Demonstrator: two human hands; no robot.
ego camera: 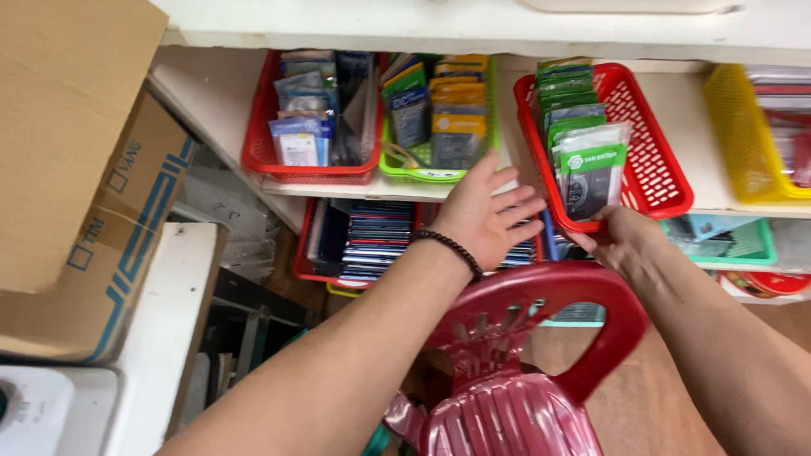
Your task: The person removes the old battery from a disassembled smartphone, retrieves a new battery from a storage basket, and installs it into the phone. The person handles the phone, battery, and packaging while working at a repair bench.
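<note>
My right hand [623, 237] grips the near corner of a red plastic basket [652, 165] that sits tilted and pulled partly off the white shelf [353, 188]. Flat packets with green and white cards [587, 167] stand in a row inside it. My left hand [489, 213], with a dark bead bracelet on the wrist, is open with fingers spread, resting against the shelf edge just left of that basket and below a green basket [418, 173] of yellow and blue packets.
A red basket [310, 169] of packets stands left of the green one, a yellow basket [741, 141] at the right. More baskets sit on the lower shelf. A red plastic chair [516, 412] stands under my arms. Cardboard boxes [75, 180] stack at left.
</note>
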